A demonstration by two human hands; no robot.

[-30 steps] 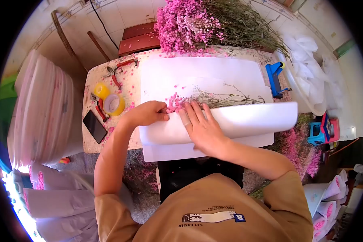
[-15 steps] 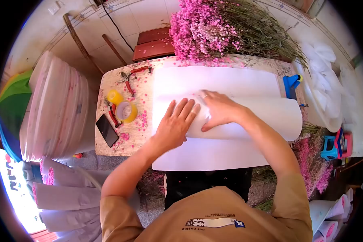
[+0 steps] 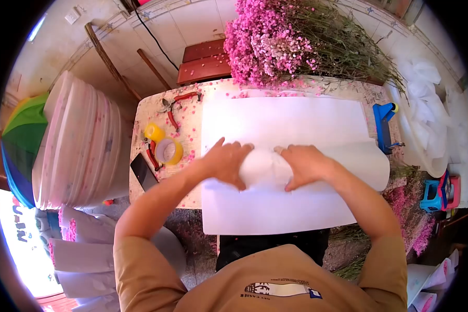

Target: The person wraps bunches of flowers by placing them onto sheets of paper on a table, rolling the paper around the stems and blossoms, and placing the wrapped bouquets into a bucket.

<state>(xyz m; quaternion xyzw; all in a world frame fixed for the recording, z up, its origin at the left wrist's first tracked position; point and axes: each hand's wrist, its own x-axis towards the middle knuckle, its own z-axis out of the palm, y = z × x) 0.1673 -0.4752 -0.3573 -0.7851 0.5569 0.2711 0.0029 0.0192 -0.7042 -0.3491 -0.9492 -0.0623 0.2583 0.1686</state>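
Observation:
White paper sheets (image 3: pixel 286 117) lie on the table, and one is rolled into a thick white roll (image 3: pixel 353 161) across them. My left hand (image 3: pixel 228 160) is curved round the roll's left part, with its thumb toward me. Round the roll a little farther right is my right hand (image 3: pixel 306 165), thumb also on the near side. The white paper between both hands bulges and is slightly blurred. The pink flowers and stems seen before are hidden inside the roll.
Pink flowers (image 3: pixel 265 44) with long stems lie at the table's back. Pruning shears (image 3: pixel 172 114), tape rolls (image 3: pixel 169 151) and a phone (image 3: pixel 143 171) are on the left. A blue tape dispenser (image 3: pixel 384 125) stands right. Wrapped bundles (image 3: pixel 83 256) are at lower left.
The near edge of the paper has been rolled away from me over the flowers, covering them. Both hands have shifted along and now grip the roll with their thumbs facing each other.

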